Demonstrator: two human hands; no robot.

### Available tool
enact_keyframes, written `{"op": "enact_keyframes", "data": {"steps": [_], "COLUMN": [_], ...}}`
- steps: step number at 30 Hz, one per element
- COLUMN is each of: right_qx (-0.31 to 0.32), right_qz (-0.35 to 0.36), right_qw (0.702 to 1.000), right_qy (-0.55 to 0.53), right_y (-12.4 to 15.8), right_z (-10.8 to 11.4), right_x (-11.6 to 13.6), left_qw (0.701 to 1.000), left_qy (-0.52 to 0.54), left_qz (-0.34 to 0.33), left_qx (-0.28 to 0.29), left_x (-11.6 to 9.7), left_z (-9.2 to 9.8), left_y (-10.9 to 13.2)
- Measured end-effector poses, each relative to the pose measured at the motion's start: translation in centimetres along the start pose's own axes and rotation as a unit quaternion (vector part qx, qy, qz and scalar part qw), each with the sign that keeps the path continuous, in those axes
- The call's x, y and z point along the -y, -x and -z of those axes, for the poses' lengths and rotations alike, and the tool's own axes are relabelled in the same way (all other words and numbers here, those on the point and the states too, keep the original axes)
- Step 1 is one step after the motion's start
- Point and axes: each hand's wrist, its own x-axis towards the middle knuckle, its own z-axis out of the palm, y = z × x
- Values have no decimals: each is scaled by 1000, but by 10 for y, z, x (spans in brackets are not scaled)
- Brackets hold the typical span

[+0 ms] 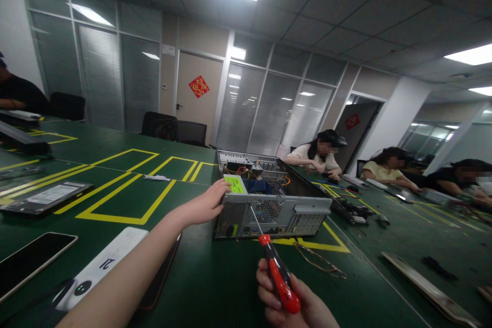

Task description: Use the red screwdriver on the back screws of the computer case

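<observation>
A computer case [269, 210] lies on its side, open face up, on a green table [215, 277], straight ahead of the person. Its long axis runs away from them and slightly right, and its rear panel faces the camera. The left hand [205, 205], arm stretched forward, is the nearer one, with fingers hooked over the case's rim at the near-left corner, just beside a green-labelled power supply [235, 184]. The right hand [292, 302] is drawn back close to the body and closed around the red handle of a screwdriver [279, 277]. The shaft slants up and left to the rear panel, though whether its tip sits in a screw cannot be told. Co-workers sit at the table's far right.
</observation>
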Motion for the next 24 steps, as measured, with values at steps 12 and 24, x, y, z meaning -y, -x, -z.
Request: {"op": "enact_keyframes", "data": {"steps": [12,24], "right_qx": [-3,46], "right_qz": [-16,-27], "right_qw": [992,987], "right_qy": [125,151], "right_y": [-8,-20], "right_z": [-1,-11], "right_x": [-4,-19], "left_qw": [1000,1000], "left_qy": [1,8], "left_qz": [8,19], "left_qx": [-2,0], "left_x": [-3,-1], "left_z": [1,0], "left_y": [-1,-1]}}
